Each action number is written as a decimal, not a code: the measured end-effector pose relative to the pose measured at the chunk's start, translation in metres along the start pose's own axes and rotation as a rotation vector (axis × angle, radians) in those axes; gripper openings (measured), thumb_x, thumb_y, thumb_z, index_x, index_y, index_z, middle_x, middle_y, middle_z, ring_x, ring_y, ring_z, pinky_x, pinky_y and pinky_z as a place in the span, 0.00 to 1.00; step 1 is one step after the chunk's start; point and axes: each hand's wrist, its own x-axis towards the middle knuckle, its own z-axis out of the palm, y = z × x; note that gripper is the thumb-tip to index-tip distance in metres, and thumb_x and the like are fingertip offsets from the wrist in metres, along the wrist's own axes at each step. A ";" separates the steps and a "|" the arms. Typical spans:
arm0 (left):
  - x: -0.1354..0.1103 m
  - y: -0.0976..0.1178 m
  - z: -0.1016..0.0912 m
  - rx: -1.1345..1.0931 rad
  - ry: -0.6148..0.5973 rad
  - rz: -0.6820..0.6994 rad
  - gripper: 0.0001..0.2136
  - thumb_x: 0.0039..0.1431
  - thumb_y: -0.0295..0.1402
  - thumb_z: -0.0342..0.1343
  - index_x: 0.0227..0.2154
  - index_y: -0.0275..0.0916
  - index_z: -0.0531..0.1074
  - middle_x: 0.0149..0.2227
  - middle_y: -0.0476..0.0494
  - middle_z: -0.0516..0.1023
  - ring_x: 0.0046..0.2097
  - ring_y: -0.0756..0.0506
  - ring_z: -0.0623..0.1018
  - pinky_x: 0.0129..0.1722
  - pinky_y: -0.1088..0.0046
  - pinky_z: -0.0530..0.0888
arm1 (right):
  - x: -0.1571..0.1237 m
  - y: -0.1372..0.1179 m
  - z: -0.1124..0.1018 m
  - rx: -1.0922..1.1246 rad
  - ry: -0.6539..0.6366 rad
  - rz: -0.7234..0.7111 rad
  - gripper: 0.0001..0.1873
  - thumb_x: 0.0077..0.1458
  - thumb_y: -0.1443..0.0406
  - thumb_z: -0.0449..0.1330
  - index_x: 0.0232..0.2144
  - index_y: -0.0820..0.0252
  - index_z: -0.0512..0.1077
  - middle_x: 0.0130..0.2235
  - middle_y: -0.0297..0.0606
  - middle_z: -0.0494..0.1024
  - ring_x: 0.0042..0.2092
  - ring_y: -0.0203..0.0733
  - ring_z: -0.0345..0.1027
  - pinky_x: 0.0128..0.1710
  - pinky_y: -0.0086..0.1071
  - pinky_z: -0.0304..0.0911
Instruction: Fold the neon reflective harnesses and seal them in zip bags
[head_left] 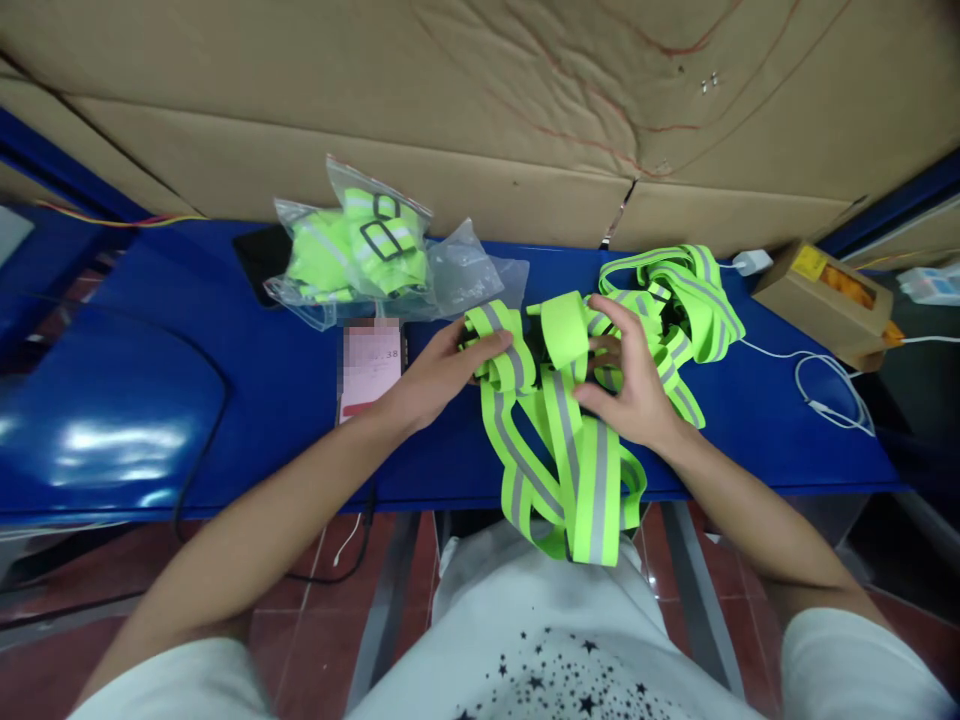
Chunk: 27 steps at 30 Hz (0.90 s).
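Note:
My left hand [442,370] grips a folded bundle of neon yellow-green reflective strap [517,370], its thumb lying across the grey stripe. Long loops of this strap hang over the table's front edge towards my lap. Beside the bundle, my right hand [634,385] has its thumb and fingers spread, with the fingertips at a turned-over strap section [564,330]. A loose heap of similar strap [694,300] lies just behind and to the right of that hand. Dark parts between the folds are mostly hidden.
Clear plastic bags [360,250] with folded neon straps and black buckles sit at the back left, over a dark flat object [262,260]. A lit phone [373,365] lies near my left hand. On the right are a cardboard box [821,300] and a coiled white cable [832,390].

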 end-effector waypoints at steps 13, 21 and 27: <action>-0.005 -0.002 0.000 0.246 -0.163 0.022 0.37 0.66 0.65 0.40 0.57 0.38 0.72 0.38 0.38 0.83 0.38 0.39 0.83 0.37 0.65 0.80 | 0.002 0.005 0.002 -0.273 0.047 -0.220 0.12 0.71 0.62 0.53 0.49 0.54 0.76 0.45 0.41 0.83 0.47 0.46 0.77 0.51 0.43 0.68; -0.016 -0.005 0.007 0.689 -0.257 0.817 0.46 0.52 0.52 0.70 0.70 0.50 0.54 0.75 0.35 0.50 0.74 0.29 0.55 0.72 0.46 0.57 | 0.005 -0.002 0.000 0.173 0.068 0.254 0.15 0.67 0.50 0.57 0.43 0.53 0.74 0.31 0.32 0.75 0.30 0.38 0.67 0.33 0.32 0.64; -0.017 -0.006 0.008 0.673 -0.155 0.703 0.29 0.56 0.29 0.66 0.60 0.42 0.67 0.57 0.39 0.76 0.58 0.39 0.76 0.59 0.64 0.73 | 0.009 -0.003 0.005 0.491 -0.077 0.554 0.19 0.64 0.47 0.59 0.42 0.55 0.75 0.38 0.33 0.78 0.37 0.38 0.71 0.40 0.31 0.68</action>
